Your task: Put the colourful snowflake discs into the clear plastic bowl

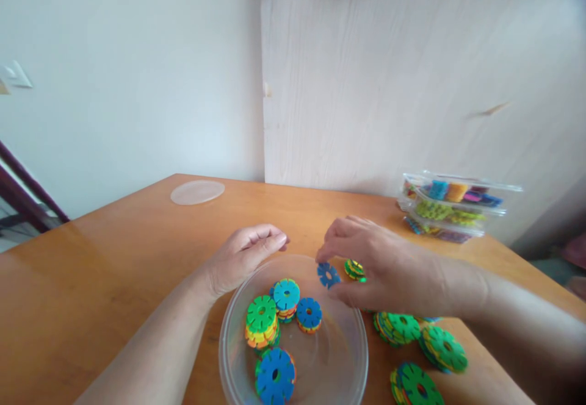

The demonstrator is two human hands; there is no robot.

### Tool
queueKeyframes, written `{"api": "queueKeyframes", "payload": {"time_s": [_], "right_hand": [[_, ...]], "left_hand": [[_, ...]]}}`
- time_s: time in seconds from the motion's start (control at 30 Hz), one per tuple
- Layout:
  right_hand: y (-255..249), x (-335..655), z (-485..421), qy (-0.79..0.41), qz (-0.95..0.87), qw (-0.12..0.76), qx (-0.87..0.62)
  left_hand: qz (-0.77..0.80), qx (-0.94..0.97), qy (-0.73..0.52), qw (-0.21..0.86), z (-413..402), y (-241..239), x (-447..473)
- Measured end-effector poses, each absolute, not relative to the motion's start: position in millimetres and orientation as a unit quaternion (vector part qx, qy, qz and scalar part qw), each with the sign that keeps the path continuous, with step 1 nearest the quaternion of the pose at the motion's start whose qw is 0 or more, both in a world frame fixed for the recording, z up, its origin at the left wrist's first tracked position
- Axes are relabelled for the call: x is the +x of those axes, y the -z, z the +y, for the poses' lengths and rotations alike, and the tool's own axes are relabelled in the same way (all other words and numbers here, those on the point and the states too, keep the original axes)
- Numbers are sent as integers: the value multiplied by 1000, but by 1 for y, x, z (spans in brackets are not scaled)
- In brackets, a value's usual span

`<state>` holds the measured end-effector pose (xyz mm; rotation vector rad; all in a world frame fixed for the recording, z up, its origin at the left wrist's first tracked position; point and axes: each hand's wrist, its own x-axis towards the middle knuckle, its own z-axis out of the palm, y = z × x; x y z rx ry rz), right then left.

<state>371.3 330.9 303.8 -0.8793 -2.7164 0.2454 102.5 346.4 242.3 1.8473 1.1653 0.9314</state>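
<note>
A clear round plastic tub (361,356) stands before me with several stacks of notched plastic discs in it. Among them are a green-topped stack (261,313), a light-blue-topped stack (286,295), a small blue-topped stack (309,313) and a big blue-topped stack (275,376). My right hand (366,258) pinches a blue notched disc (328,275) between fingers and thumb over the tub's far right rim; whether more discs lie behind it, I cannot tell. My left hand (251,252) is loosely closed at the far left rim, thumb against the fingers, with nothing visible in it.
Right of the tub, several green-topped disc stacks (443,349) lie on the wooden table (114,271), one partly behind my right hand. A round translucent lid (198,192) lies at the back left. Stacked clear boxes (451,210) of colourful pieces stand at the back right.
</note>
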Motion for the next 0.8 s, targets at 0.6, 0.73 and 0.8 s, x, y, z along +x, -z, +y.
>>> {"api": "queueKeyframes", "payload": {"time_s": [0.6,0.73,0.8], "right_hand": [[-289,410,394,2,-868,111,-485],[-262,439,441,-51,-841,34,-537],[-249,448,454,-63,-842,10,-535]], "left_hand": [[452,722,-353,388,344,-244,103],[458,717,-355,389,343,-246,104],[459,714,-357,391,342,-247,104]]}}
